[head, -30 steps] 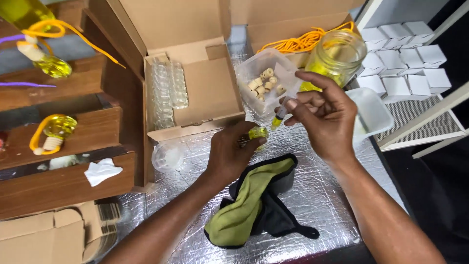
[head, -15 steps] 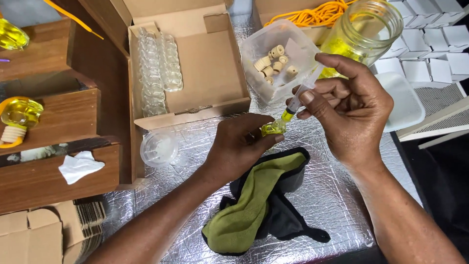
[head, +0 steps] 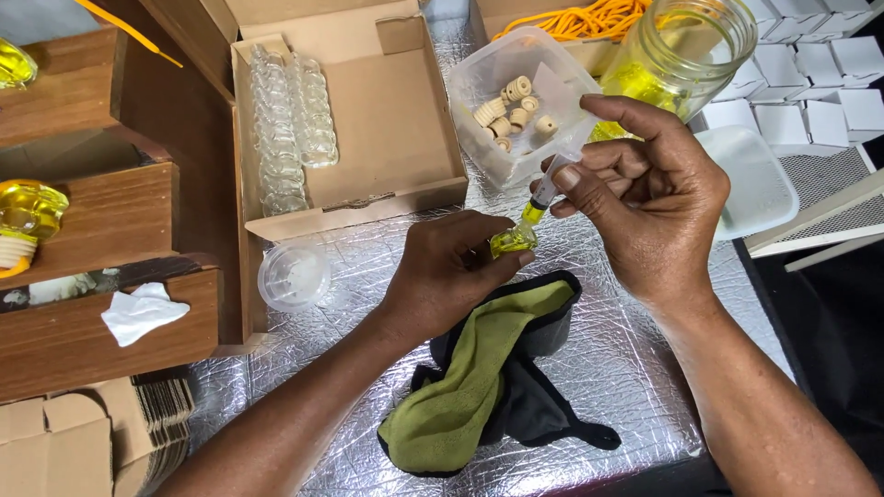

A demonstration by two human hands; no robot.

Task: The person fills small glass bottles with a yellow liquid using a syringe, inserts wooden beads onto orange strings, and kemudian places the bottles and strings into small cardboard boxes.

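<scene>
Small glass bottle, partly filled with yellow liquid, sits just right of the frame's centre, pinched between the thumb and fingers of the left hand, which closes around it from the lower left. Further left, in the upper middle of the frame, an open cardboard box holds rows of empty clear bottles along its left wall, and a round clear lid lies on the silver foil surface below the box.

What matters here is the line between bottle and syringe. The syringe runs on a slant, its tip down and to the left at the bottle's mouth, its barrel rising up and to the right into the right hand. That hand comes in from the right side of the frame, fingers pressed together around the barrel, the thumb lying along it. So the bottle lies below and to the left of the right hand's grip, tip and mouth touching or as near as I can tell.

Behind the hands a clear plastic tub holds small ribbed stoppers, and a glass jar of yellow liquid stands at upper right. A green and black cloth lies crumpled below the hands.
</scene>
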